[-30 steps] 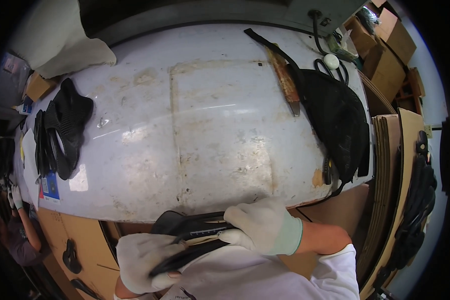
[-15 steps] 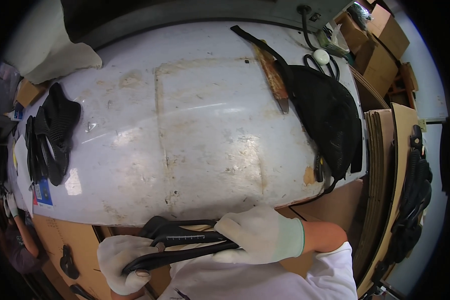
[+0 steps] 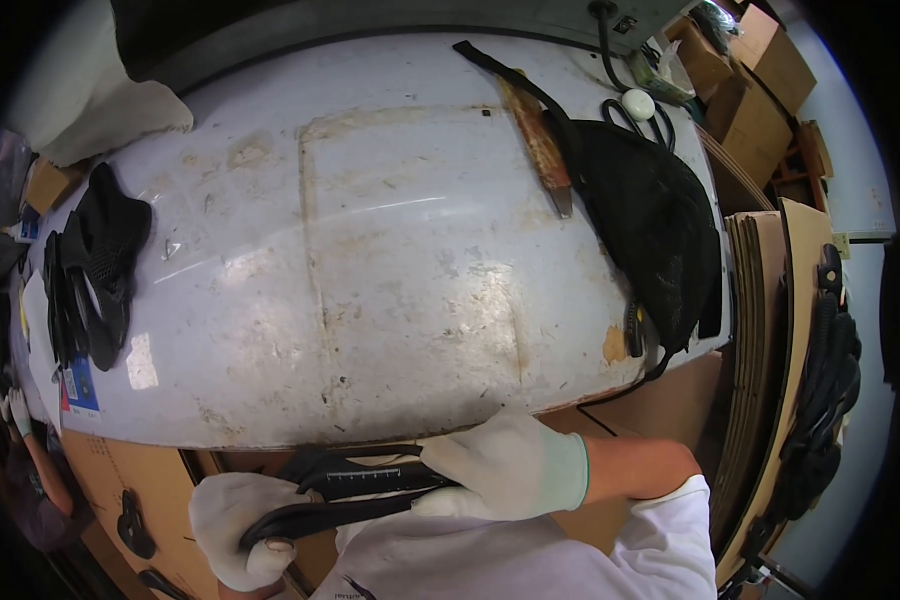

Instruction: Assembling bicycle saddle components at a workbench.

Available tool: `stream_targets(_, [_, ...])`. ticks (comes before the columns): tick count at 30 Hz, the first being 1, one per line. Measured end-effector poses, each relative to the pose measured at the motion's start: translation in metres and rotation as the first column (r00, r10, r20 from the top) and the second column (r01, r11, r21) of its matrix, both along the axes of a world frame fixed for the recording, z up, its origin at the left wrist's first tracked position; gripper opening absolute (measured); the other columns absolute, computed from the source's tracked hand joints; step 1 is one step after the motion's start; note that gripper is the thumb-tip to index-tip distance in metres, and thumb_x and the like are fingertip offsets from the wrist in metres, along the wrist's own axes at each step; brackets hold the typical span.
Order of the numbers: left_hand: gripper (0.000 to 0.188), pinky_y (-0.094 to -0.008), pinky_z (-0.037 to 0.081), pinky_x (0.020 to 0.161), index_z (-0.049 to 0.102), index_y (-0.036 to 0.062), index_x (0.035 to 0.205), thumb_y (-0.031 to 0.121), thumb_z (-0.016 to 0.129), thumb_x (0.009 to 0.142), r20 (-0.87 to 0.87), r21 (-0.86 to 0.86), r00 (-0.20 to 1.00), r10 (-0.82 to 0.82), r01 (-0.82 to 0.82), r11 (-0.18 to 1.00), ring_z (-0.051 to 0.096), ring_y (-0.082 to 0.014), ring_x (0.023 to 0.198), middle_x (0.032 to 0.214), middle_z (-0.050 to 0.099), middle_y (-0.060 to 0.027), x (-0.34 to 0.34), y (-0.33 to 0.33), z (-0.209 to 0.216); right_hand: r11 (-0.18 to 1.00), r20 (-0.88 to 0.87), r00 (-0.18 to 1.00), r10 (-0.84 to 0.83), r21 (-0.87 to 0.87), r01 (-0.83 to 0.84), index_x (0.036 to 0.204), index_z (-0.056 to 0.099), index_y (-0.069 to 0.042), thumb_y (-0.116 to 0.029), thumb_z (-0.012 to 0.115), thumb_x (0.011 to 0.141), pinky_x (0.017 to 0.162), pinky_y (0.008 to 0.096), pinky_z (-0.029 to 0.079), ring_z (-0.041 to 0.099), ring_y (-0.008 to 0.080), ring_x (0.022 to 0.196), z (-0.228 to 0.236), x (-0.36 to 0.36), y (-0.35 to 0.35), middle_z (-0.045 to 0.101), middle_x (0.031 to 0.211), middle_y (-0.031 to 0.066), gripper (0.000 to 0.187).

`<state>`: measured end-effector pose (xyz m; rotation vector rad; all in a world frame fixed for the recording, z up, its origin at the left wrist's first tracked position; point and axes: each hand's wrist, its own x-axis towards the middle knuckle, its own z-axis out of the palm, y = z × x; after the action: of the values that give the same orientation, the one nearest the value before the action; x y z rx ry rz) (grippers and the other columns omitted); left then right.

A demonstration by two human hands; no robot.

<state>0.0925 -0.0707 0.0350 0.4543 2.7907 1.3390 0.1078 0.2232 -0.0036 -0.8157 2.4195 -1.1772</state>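
Observation:
A black bicycle saddle (image 3: 370,478) with a pale printed scale along its side is held in front of my body, just off the table's near edge. My gloved left hand (image 3: 228,525) is closed around its wider end, the thumb pressed on the near edge. My gloved right hand (image 3: 505,465) grips the narrower end, fingers over the top and thumb below. A long opening shows between the saddle's two sides. Part of each end is hidden under the gloves.
Several black saddles (image 3: 105,260) lie on the stained white table (image 3: 400,280) at left. A black bag (image 3: 645,220), an orange-handled scraper (image 3: 540,150) and a dark cutter (image 3: 635,328) lie at right. Stacked cardboard (image 3: 755,300) stands beyond. Another person's gloved hands (image 3: 15,410) show far left.
Both hands and the saddle have shifted slightly left, with the grip kept. My right hand appears a little farther along the saddle. The whole view has moved slightly.

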Motion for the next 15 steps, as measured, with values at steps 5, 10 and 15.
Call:
stream_targets(5, [0.067, -0.0332, 0.058, 0.058, 0.075, -0.0009, 0.074, 0.061, 0.061, 0.097, -0.034, 0.137, 0.996, -0.084, 0.088, 0.987, 0.075, -0.0286, 0.062, 0.071, 0.074, -0.0118, -0.0074, -0.007, -0.004, 0.974, 0.082, 0.997, 0.015, -0.228, 0.004, 0.118, 0.06, 0.002, -0.045, 0.074, 0.093, 0.06, 0.0419, 0.057, 0.071, 0.034, 0.073, 0.0009, -0.0057, 0.0062, 0.068, 0.091, 0.018, 0.054])
stream_targets(10, [0.068, -0.0335, 0.06, 0.06, 0.074, -0.0019, 0.074, 0.06, 0.061, 0.099, -0.057, 0.265, 0.996, -0.067, 0.08, 0.961, 0.075, -0.0289, 0.062, 0.068, 0.073, -0.0125, -0.0075, -0.0087, -0.0107, 0.963, 0.047, 0.999, 0.011, -0.269, 0.003, 0.126, 0.058, 0.003, -0.036, 0.078, 0.091, 0.064, 0.0401, 0.059, 0.071, 0.0329, 0.078, -0.0019, -0.0043, 0.0103, 0.069, 0.1, 0.0172, 0.056])
stream_targets(15, [0.068, -0.0323, 0.057, 0.057, 0.071, -0.002, 0.074, 0.059, 0.058, 0.101, -0.078, 0.254, 0.993, -0.088, 0.105, 0.961, 0.073, -0.0279, 0.059, 0.066, 0.072, -0.0124, -0.0077, -0.0062, -0.0054, 0.956, -0.073, 0.996, -0.046, -0.292, 0.022, 0.122, 0.06, 0.004, -0.035, 0.078, 0.092, 0.057, 0.0381, 0.057, 0.069, 0.0318, 0.069, 0.0016, -0.0028, 0.007, 0.069, 0.095, 0.0162, 0.053])
